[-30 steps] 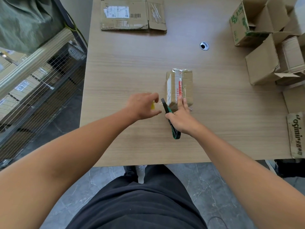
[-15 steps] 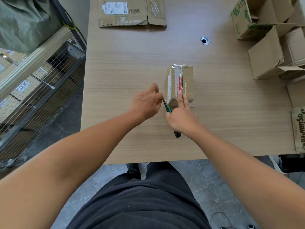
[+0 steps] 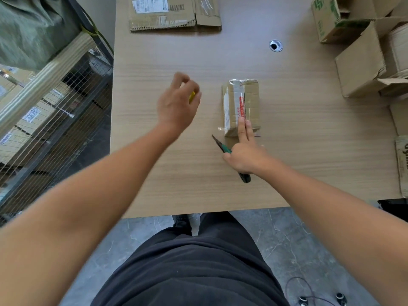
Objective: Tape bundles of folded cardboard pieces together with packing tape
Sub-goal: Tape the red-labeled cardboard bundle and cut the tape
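Taped cardboard bundle (image 3: 252, 100) lies flat mid-table (image 3: 176, 173), with a loose tape tab at its near-left corner. Right hand (image 3: 245, 153) grips a green-handled cutter (image 3: 223, 147), with index and middle fingers (image 3: 241, 129) straight and pressing the bundle's near end. Left hand (image 3: 176, 104) is well left of the bundle, blurred, fingers curled round a small yellow item (image 3: 192, 97) — can't tell what it is. Flattened carton (image 3: 174, 14) at far edge, open boxes (image 3: 357, 62) on the right.

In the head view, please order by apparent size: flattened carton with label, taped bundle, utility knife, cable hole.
1. flattened carton
2. taped bundle
3. utility knife, partly hidden by the right hand
4. cable hole
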`<state>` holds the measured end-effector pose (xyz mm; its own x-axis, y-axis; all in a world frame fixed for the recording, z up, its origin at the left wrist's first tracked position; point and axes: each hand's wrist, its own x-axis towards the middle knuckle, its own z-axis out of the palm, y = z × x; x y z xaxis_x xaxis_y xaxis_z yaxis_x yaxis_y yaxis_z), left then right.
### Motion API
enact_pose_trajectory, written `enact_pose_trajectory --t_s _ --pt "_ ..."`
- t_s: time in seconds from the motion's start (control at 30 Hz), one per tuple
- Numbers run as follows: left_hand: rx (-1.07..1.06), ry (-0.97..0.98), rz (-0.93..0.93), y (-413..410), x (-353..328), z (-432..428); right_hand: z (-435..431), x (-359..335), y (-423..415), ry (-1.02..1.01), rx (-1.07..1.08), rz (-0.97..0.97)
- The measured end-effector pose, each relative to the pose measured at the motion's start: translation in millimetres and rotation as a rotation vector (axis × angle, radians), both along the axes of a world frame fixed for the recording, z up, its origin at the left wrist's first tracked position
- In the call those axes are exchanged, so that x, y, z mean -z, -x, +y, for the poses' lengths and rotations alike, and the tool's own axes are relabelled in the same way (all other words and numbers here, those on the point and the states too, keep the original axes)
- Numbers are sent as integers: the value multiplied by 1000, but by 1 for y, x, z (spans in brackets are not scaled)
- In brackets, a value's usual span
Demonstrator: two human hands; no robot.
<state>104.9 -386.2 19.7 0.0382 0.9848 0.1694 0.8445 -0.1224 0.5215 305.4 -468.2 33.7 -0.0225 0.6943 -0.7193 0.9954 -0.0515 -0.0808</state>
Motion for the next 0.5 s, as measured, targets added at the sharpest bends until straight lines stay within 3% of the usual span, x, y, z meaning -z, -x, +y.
enact_pose_trajectory --t_s 0.1,0.23,0.33,0.5 --pt "213 110 121 20 1 4 10 -6 5 5 -18 78" --pt "215 300 173 43 26 -31 3 -7 1 -90 -32 153" --pt "204 183 151 54 38 -51 -6 -6 -5 -253 24 242" --pt "217 -110 149 69 38 -60 -31 -7 -3 -662 12 166"
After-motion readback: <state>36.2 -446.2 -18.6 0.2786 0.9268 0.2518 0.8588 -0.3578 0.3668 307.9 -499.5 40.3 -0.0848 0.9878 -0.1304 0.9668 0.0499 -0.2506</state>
